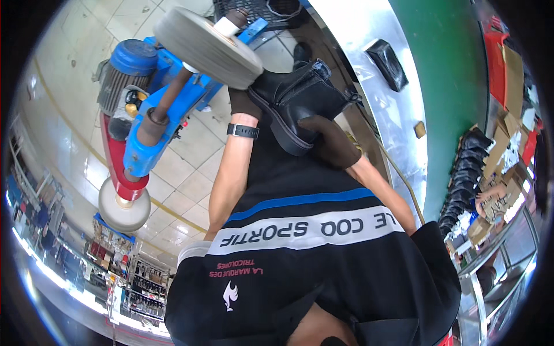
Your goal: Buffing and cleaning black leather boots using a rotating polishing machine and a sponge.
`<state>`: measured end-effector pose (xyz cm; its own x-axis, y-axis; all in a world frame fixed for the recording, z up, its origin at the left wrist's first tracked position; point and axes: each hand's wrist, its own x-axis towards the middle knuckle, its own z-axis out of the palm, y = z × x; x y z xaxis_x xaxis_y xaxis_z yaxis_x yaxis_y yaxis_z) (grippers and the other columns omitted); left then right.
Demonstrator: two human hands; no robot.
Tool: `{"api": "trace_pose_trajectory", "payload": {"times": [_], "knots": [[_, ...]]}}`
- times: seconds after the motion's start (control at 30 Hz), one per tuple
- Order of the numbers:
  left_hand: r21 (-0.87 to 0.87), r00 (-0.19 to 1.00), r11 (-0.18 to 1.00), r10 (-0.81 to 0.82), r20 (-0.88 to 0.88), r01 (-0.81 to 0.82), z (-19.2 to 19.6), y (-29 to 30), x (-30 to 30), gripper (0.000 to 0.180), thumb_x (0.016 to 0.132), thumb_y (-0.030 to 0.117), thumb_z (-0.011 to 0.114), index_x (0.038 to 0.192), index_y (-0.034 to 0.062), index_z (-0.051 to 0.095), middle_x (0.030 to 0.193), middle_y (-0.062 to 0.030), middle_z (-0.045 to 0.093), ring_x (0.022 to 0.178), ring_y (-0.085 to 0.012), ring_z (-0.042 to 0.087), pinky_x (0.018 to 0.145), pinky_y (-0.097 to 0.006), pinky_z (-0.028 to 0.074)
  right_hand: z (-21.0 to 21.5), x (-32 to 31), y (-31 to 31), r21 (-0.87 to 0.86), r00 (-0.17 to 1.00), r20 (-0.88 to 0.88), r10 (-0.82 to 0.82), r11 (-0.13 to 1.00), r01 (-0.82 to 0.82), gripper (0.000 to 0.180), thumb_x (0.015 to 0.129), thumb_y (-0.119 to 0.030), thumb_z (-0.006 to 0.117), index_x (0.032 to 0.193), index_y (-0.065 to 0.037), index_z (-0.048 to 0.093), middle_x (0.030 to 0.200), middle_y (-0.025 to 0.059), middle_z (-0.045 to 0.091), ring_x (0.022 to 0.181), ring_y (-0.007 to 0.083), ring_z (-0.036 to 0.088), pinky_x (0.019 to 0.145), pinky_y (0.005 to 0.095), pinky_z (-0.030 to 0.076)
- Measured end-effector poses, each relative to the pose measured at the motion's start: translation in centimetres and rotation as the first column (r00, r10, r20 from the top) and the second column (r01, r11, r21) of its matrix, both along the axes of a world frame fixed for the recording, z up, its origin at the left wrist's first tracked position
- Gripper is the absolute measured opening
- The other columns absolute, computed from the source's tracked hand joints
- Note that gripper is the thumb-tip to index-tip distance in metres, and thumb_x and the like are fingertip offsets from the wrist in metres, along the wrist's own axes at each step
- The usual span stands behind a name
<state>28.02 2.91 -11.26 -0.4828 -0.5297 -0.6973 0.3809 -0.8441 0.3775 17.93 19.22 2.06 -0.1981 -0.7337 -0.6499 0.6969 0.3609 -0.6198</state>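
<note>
A black ankle boot [314, 95] with a side zipper and a thick black sole is held up in front of me, its toe end against or very near the rim of a large grey buffing wheel [208, 49]. My right hand [336, 144], in a dark glove, is closed round the heel end. Under the toe end is my left hand [245, 105], also gloved, with its fingers mostly hidden behind the boot; a dark watch is on that wrist. The wheel's side looks smeared, as if spinning.
The wheel belongs to a blue machine [147, 141] with a motor [130, 63] and a second pale wheel [124, 205]. On the metal tabletop [404, 124] at right lies a glossy black block [387, 64]. Several black items [466, 176] line the green surface [447, 75]. A black crate [262, 11] stands ahead.
</note>
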Motion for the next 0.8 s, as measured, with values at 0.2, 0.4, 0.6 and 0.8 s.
{"api": "trace_pose_trajectory", "payload": {"times": [0.2,0.4,0.6,0.8], "knots": [[-0.658,0.762,0.386,-0.283,0.582,0.646,-3.9,-3.7,1.8,0.047,0.091,0.035,0.038,0.130,0.0099,0.033,0.130,-0.0097,0.042,0.116,-0.0240,0.043,0.099,-0.038,0.034,-3.6,1.7,-5.5,0.068,0.997,-0.075,-0.001,0.998,0.006,0.019,0.081,-0.009,0.054,0.098,-0.002,0.060,0.099,0.0060,0.059,0.090,0.0113,0.054,0.079,0.0279,0.043],[-0.635,0.649,0.134,-0.181,0.739,0.761,-2.1,-2.8,2.7,0.058,0.079,0.027,0.062,0.126,0.0058,0.038,0.121,-0.0106,0.052,0.113,-0.0194,0.048,0.094,-0.032,0.039,-4.1,2.5,-2.4,0.016,0.898,-0.413,0.149,0.988,-0.157,0.058,0.070,-0.017,0.065,0.119,0.004,0.043,0.105,0.0124,0.054,0.092,0.0204,0.053,0.080,0.0318,0.043],[-0.374,0.920,0.841,-0.378,0.107,0.390,5.5,-0.6,2.2,0.049,0.087,0.025,0.048,0.122,-0.0071,0.039,0.122,-0.0190,0.049,0.108,-0.0249,0.051,0.093,-0.038,0.041,5.1,-0.6,-1.5,0.256,0.382,-0.779,0.498,0.808,-0.531,0.082,0.059,-0.019,0.070,0.133,-0.014,0.037,0.112,0.0297,0.044,0.103,0.0427,0.045,0.090,0.0446,0.037],[0.376,0.734,0.918,0.167,-0.658,0.128,8.9,2.2,2.0,0.061,0.089,0.049,0.034,0.125,0.0000,0.041,0.121,-0.0150,0.050,0.110,-0.0262,0.049,0.096,-0.038,0.040,8.5,-0.1,-6.8,0.523,-0.043,-0.789,0.612,0.634,-0.570,0.064,0.061,-0.024,0.069,0.122,-0.014,0.051,0.100,0.0290,0.047,0.092,0.0418,0.048,0.079,0.0438,0.041]]}}
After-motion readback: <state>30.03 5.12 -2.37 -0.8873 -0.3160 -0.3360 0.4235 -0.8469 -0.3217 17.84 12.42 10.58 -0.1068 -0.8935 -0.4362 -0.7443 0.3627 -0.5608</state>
